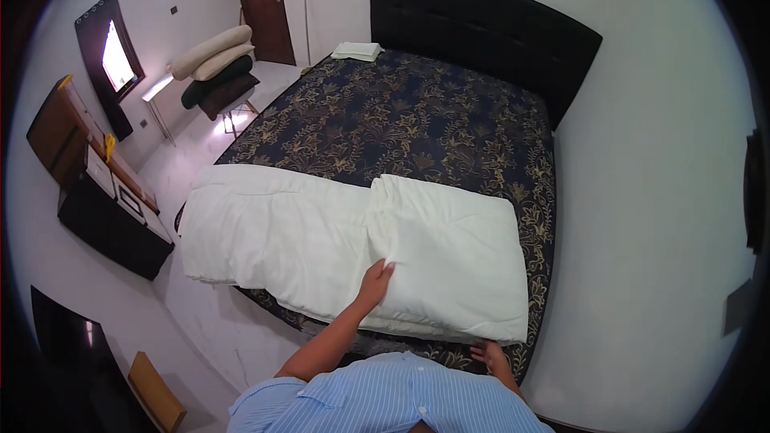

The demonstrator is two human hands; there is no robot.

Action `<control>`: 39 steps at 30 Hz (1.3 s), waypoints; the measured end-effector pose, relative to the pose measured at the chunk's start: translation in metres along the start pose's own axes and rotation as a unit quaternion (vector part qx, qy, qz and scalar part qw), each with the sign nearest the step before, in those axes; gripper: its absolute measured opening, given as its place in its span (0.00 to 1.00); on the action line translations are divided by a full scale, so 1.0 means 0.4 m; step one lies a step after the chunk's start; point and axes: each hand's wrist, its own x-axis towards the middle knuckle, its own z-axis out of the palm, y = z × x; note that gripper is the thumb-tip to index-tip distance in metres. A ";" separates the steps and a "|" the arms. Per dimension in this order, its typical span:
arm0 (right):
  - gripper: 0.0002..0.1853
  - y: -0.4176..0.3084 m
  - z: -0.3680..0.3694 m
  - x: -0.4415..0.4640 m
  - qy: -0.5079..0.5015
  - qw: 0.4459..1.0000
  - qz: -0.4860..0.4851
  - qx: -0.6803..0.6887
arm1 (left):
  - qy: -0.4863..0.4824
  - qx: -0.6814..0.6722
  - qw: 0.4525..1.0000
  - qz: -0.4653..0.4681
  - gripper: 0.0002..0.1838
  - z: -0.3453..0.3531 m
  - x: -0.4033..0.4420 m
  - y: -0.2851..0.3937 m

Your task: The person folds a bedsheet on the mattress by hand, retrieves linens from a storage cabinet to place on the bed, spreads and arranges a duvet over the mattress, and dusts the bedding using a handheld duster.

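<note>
A thick white comforter [453, 248] lies across the foot of the bed, its right part folded over in layers. My left hand [374, 285] is closed on the edge of the folded upper part, near the middle of the comforter. Down at the near right corner, my right hand [492, 355] has its fingers curled at the comforter's lower edge, and some of the fingertips are hidden by the cloth. Under the comforter is a mattress [401, 124] with a dark blue and gold floral cover.
A black headboard [481, 20] stands at the far end. Folded white cloth [357, 51] lies at the mattress's far left corner. Left of the bed, pillows [220, 72] are piled on a chair. A wall [642, 216] runs close along the right side.
</note>
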 end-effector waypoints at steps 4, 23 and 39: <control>0.17 0.018 -0.017 0.158 -0.039 0.999 0.016 -0.033 | -0.015 0.148 0.987 0.053 0.14 -0.025 -0.020 0.112; 0.17 0.036 0.029 0.181 0.005 0.926 -0.027 0.377 | -0.034 0.063 0.965 -0.251 0.31 -0.135 -0.099 -0.423; 0.15 0.117 -0.132 0.160 -0.149 0.942 -0.008 0.299 | -0.004 0.184 0.955 -0.231 0.35 -0.090 -0.167 -0.437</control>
